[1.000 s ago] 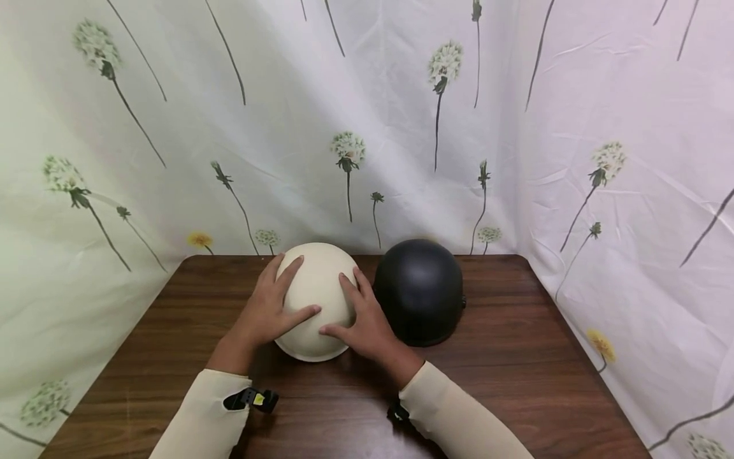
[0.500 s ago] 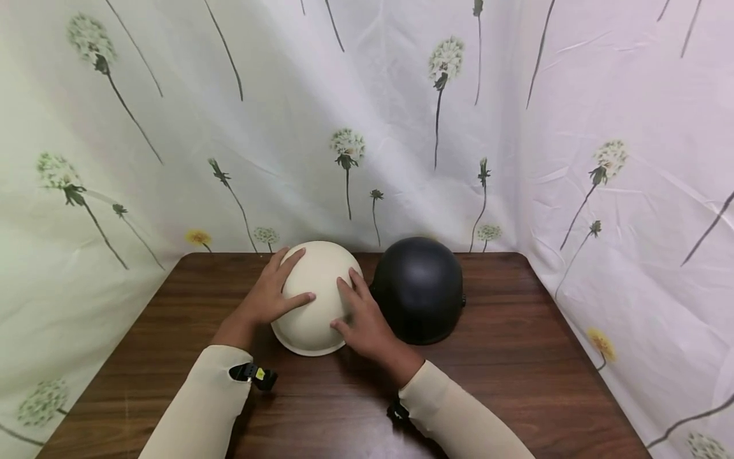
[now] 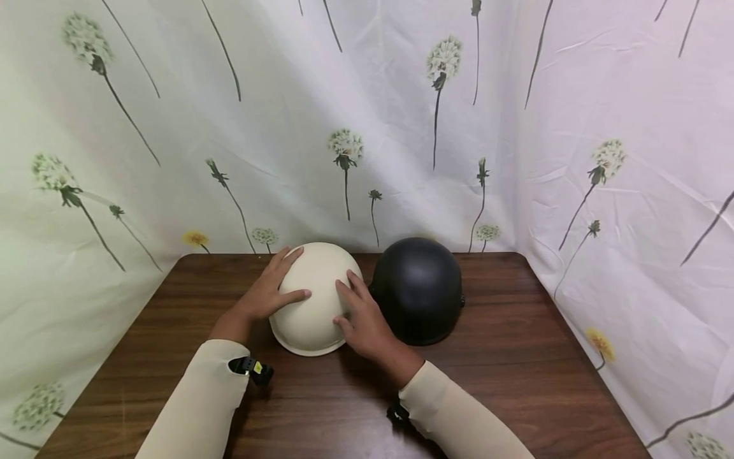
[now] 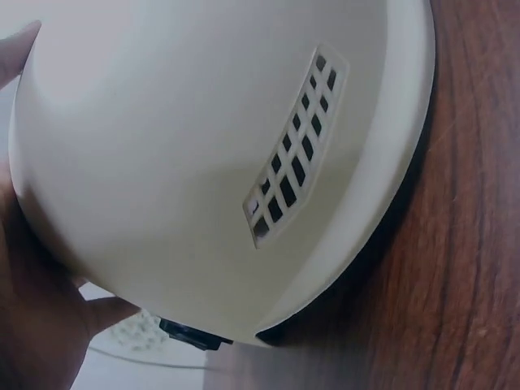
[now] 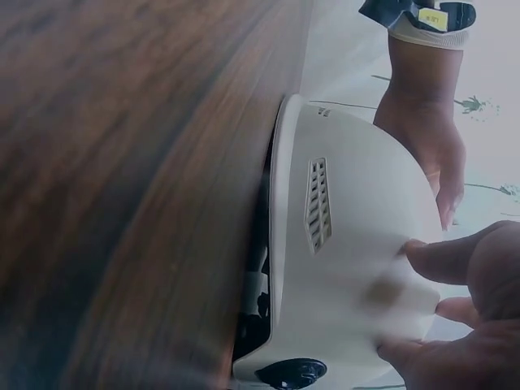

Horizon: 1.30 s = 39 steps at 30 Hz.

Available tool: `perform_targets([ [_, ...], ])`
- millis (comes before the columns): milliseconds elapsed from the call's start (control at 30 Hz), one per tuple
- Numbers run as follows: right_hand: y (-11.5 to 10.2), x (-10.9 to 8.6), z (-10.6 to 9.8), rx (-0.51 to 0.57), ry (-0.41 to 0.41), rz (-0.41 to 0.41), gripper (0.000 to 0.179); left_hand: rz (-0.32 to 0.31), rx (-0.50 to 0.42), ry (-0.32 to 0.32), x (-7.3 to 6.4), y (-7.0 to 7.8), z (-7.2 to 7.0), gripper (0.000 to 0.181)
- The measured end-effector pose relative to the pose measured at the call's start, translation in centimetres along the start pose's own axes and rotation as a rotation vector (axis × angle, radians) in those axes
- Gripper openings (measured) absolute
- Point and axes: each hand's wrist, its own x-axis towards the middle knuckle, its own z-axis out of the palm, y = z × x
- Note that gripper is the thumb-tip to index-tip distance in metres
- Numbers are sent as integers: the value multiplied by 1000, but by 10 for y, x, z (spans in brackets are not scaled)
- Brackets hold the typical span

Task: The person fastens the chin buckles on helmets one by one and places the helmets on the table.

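Observation:
A cream helmet sits dome up on the dark wooden table, its vent grille showing in both wrist views. My left hand lies against its left side, fingers spread toward the top and thumb pointing across the dome. On the other side, my right hand touches the shell with its fingertips and thumb, fingers apart. In the right wrist view the right fingers meet the shell at their tips only. A black knob shows near the helmet's rim. The inside of the helmet is mostly hidden.
A black helmet stands dome up just to the right, close beside my right hand. The wooden table ends at a white curtain printed with dandelions, which hangs behind and along both sides.
The cream helmet has shifted slightly left and turned a little, its front rim now angled. My left hand has moved slightly left; the right thumb has slid back toward the right side.

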Motion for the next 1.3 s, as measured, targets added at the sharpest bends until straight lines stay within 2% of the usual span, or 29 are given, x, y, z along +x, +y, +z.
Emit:
perform_targets([
  [167, -1, 1, 0, -3, -18, 10, 75, -2, -14, -14, 3, -3, -4, 96],
  [333, -1, 2, 1, -5, -16, 11, 79, 0, 56, 7, 1, 2, -6, 93],
  [400, -1, 1, 1, -8, -13, 5, 80, 11, 99, 30, -3, 8, -6, 91],
  [533, 0, 0, 1, 0, -12, -2, 80, 47, 198, 116, -12, 24, -2, 84],
  [633, 1, -1, 0, 7, -20, 1, 80, 26, 274, 184, -17, 34, 6, 83],
  [733, 1, -2, -2, 7, -34, 11, 81, -23, 332, 222, -19, 45, 13, 85],
  [933, -4, -6, -11, 0, -58, 36, 77, -69, 393, 236, -24, 61, 21, 89],
  [1100, -11, -12, -26, 5, -75, 16, 76, -75, 409, 245, -26, 62, 22, 88],
  [1300, -13, -22, -50, 27, -41, -32, 74, -87, 405, 225, -25, 60, 20, 88],
])
